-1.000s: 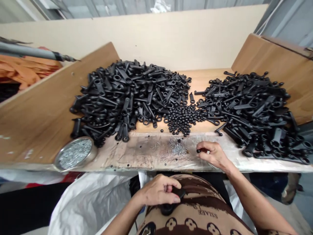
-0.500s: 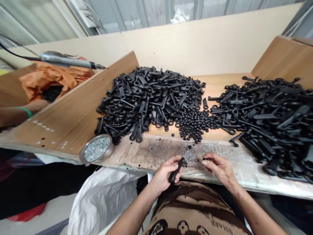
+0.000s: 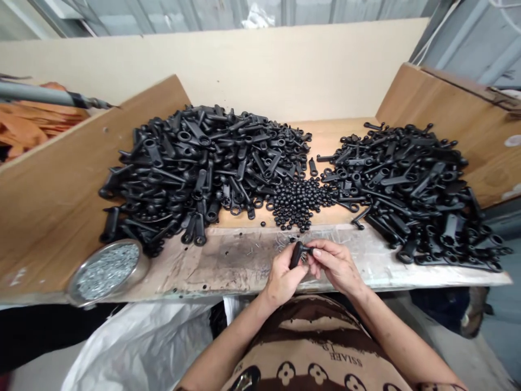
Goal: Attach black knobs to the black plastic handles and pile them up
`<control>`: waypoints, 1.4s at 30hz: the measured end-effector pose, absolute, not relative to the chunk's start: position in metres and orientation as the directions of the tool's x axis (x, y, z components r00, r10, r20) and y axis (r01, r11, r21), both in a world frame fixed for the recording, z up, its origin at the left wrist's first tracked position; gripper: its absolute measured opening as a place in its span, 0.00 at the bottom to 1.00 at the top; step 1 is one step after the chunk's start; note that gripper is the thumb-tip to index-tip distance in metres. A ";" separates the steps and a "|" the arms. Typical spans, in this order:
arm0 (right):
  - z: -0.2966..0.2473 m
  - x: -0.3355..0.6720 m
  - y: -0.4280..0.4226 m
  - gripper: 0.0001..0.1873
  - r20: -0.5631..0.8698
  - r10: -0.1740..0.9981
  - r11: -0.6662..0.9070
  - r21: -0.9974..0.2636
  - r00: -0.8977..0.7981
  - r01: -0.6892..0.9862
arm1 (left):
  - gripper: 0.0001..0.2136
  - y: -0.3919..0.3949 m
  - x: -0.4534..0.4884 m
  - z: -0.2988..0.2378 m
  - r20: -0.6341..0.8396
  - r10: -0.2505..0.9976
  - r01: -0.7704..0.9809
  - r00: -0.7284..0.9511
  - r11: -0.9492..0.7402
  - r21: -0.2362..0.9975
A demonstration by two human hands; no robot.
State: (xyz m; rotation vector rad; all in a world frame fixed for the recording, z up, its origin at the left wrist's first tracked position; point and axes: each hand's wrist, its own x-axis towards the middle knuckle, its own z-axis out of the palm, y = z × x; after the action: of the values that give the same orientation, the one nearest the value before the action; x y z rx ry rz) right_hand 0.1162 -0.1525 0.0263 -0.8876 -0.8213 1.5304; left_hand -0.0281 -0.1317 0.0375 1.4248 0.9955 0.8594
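My left hand [image 3: 283, 274] is closed around a black plastic handle piece [image 3: 296, 254], holding it upright over the front of the bench. My right hand [image 3: 331, 264] pinches a small black part against the top of that piece; the part is too small to name. Both hands meet just in front of a scatter of small metal pins [image 3: 285, 241]. Behind them lies a heap of small black balls [image 3: 299, 202].
A big pile of black lever parts [image 3: 195, 163] fills the left of the bench, another pile [image 3: 411, 179] the right. A round metal tin of silver pins [image 3: 106, 264] sits at the front left. Wooden boards wall both sides. A white bag [image 3: 142, 347] hangs below.
My left hand rose from my lap with the black piece to the bench edge. My right hand came left with its small part and now touches that piece.
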 end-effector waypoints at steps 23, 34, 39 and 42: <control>0.042 0.107 -0.163 0.09 -0.170 0.982 -0.084 -0.794 0.087 -0.602 | 0.10 -0.144 -0.008 0.032 0.085 0.911 0.241 0.403 -0.195 0.951; 0.046 0.124 -0.165 0.13 -0.266 0.962 -0.210 -0.862 0.059 -0.462 | 0.11 -0.122 -0.011 0.007 0.449 0.741 0.508 0.500 -0.670 0.541; 0.054 0.177 -0.193 0.12 -0.143 0.989 -0.123 -0.942 0.040 -0.312 | 0.26 -0.120 0.013 0.009 0.455 0.592 0.314 0.665 -0.775 0.548; 0.063 0.218 -0.228 0.11 0.002 0.972 -0.010 -0.999 0.235 0.048 | 0.32 -0.123 0.009 0.008 0.459 0.680 0.352 0.572 -0.708 0.612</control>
State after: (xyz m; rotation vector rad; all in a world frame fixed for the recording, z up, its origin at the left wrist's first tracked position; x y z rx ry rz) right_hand 0.2181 -0.2277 0.0631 -1.3505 -1.0644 1.0119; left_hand 0.0094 -0.1233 0.0077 2.3475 0.8284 0.9630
